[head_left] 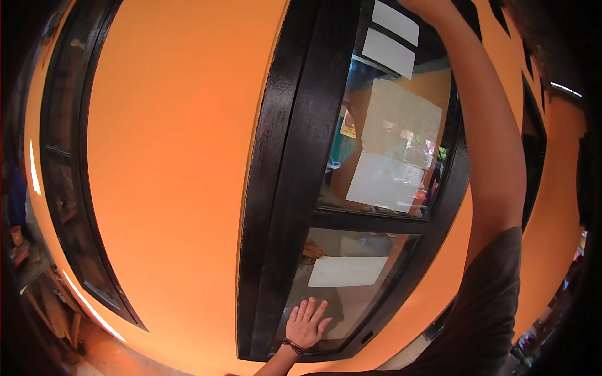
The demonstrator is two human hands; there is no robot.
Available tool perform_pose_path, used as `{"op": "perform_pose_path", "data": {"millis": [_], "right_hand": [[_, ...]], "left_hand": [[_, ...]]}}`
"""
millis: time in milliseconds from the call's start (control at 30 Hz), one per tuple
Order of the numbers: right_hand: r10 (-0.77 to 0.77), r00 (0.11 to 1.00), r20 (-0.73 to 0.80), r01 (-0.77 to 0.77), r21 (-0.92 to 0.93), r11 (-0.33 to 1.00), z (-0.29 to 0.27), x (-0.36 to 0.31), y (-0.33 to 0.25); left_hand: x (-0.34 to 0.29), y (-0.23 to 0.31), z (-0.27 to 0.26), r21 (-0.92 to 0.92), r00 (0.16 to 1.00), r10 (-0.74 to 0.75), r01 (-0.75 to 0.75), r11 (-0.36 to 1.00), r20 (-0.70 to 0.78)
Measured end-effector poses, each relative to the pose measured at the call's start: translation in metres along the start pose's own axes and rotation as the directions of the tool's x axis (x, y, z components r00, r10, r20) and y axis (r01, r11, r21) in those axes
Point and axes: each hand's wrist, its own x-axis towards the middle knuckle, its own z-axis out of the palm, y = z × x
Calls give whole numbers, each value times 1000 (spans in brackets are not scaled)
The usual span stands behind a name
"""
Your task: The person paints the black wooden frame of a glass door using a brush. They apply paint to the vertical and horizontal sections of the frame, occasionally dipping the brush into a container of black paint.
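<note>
The hands are well apart, the left hand (305,323) spread open at the black frame's (295,150) lower pane (342,310), near a white sheet (348,271), the right hand (424,5) raised, grip impossible to tell.

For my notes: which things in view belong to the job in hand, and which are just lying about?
Seems part of the job:
- left hand, spread at the lower glass pane
- raised right arm
- black frame
- white sheet above the left hand

Seems just about:
- orange cup-like thing, far left
- wood-like pieces, lower left
</note>
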Motion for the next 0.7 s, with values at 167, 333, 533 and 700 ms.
{"op": "perform_pose_path", "data": {"millis": [167,333,533,700], "right_hand": [[136,972,194,-189,291,938,32,-38,3],[118,974,-194,-58,288,956,21,-10,20],[428,902,-45,-346,516,784,52,-41,8],[348,891,-291,-128,575,808,44,-11,33]], "left_hand": [[-4,-7,-4,-2,999,-31,31,1000,9],[0,-3,-1,-29,999,31,-31,999,10],[-5,-5,-3,3,1000,-17,17,1000,25],[-2,-3,-1,-9,1000,11,-11,1000,11]]}}
